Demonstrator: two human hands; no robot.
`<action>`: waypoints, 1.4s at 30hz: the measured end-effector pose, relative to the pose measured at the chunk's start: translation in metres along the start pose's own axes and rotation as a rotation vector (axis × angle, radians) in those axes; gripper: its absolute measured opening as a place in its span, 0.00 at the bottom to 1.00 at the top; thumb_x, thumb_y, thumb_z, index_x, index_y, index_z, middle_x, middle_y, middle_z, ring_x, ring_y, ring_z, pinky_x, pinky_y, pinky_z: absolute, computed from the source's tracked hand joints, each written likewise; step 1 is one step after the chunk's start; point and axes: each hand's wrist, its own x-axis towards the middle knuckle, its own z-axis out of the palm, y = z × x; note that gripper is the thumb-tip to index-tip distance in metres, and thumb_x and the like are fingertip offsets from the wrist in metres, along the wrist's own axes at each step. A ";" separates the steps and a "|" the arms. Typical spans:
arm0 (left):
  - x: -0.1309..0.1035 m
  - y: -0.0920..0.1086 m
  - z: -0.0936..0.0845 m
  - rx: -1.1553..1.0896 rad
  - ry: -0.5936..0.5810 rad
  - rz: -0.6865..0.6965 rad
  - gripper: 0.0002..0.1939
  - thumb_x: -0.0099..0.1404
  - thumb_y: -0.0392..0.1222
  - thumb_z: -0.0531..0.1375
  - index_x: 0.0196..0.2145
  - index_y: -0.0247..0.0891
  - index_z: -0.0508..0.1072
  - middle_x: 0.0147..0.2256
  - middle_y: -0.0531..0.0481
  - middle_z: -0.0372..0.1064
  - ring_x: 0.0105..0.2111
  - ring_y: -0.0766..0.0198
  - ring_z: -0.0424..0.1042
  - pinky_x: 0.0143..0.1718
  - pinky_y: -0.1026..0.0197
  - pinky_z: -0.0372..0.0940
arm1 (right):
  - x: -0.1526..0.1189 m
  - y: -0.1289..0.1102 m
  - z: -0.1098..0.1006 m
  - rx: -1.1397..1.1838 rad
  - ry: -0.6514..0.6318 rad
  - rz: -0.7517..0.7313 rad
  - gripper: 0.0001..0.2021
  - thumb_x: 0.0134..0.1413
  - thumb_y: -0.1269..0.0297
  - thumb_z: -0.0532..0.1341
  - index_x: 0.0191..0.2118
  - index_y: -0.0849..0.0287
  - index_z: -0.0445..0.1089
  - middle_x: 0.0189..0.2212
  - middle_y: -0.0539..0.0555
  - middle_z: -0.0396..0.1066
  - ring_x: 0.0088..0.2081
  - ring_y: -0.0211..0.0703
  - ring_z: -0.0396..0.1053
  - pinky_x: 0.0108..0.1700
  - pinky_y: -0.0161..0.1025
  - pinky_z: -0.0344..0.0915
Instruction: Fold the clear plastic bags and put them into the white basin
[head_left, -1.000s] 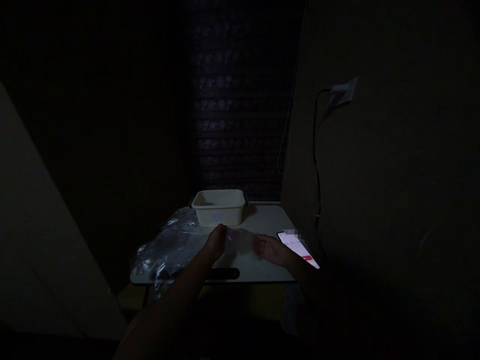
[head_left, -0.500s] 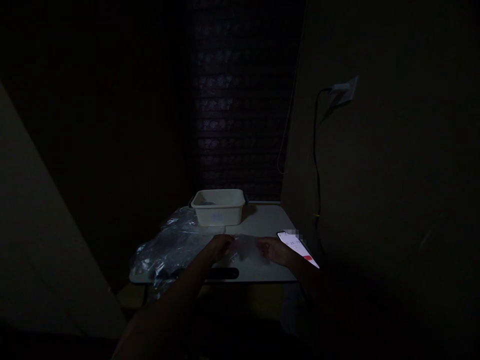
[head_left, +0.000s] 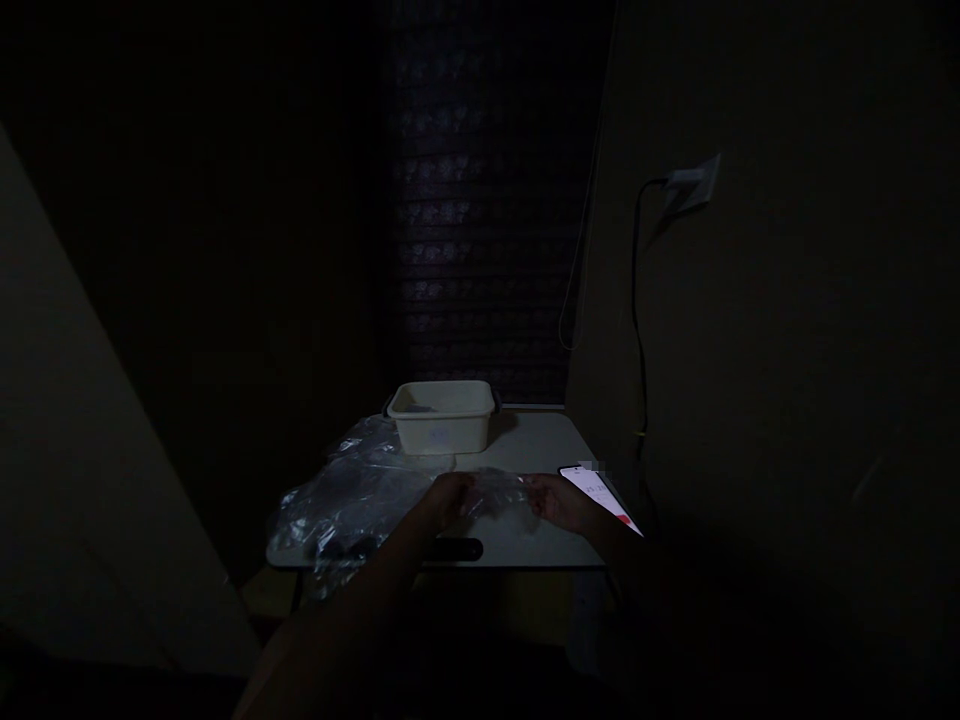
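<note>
In the lower middle of the frame, the left hand and right hand pinch opposite sides of a small clear plastic piece, fingers curled closely onto it, though the dim light hides the exact fingertip contact. The thin film hangs between them, wrinkled and glinting, over the pale, smooth table; a dark rounded slot lies by its near edge. Left of the hands, crumpled transparent sheeting spills over that edge; a lit phone lies just beside the right hand. Farther back stands a cream, round-cornered bin with dark handles — bare tabletop to its right — before a banded, patterned blind.
</note>
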 end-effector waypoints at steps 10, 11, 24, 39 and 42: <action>-0.004 0.006 -0.001 -0.070 -0.006 0.030 0.07 0.41 0.28 0.47 0.21 0.33 0.61 0.14 0.57 0.56 0.13 0.74 0.57 0.15 0.71 0.53 | -0.002 -0.006 0.002 0.085 0.011 -0.040 0.08 0.36 0.77 0.51 0.26 0.62 0.63 0.14 0.45 0.62 0.16 0.30 0.58 0.20 0.29 0.53; -0.003 0.006 -0.001 -0.065 -0.006 0.028 0.07 0.41 0.28 0.47 0.20 0.33 0.61 0.13 0.57 0.56 0.13 0.74 0.57 0.15 0.71 0.52 | -0.002 -0.006 0.000 0.079 -0.005 -0.049 0.07 0.36 0.77 0.51 0.25 0.62 0.62 0.14 0.46 0.62 0.16 0.30 0.58 0.20 0.30 0.53; -0.001 -0.003 -0.001 0.166 0.181 0.058 0.07 0.46 0.35 0.50 0.27 0.35 0.58 0.16 0.58 0.56 0.14 0.74 0.58 0.17 0.69 0.54 | -0.003 -0.006 -0.013 -0.138 0.073 -0.073 0.06 0.32 0.75 0.54 0.24 0.63 0.64 0.19 0.48 0.64 0.20 0.31 0.61 0.22 0.30 0.55; 0.003 -0.020 0.002 0.978 0.239 0.365 0.20 0.51 0.37 0.46 0.44 0.31 0.55 0.47 0.42 0.51 0.47 0.61 0.50 0.46 0.60 0.46 | 0.004 -0.001 -0.025 -0.977 0.523 -0.147 0.12 0.39 0.70 0.48 0.34 0.63 0.62 0.31 0.56 0.65 0.29 0.39 0.64 0.30 0.37 0.59; -0.003 -0.027 0.011 1.440 0.053 0.544 0.24 0.55 0.44 0.42 0.48 0.31 0.49 0.50 0.42 0.44 0.50 0.59 0.41 0.48 0.55 0.39 | 0.002 -0.002 -0.015 -1.368 0.531 -0.305 0.13 0.40 0.72 0.46 0.32 0.64 0.64 0.33 0.58 0.65 0.37 0.41 0.61 0.38 0.37 0.56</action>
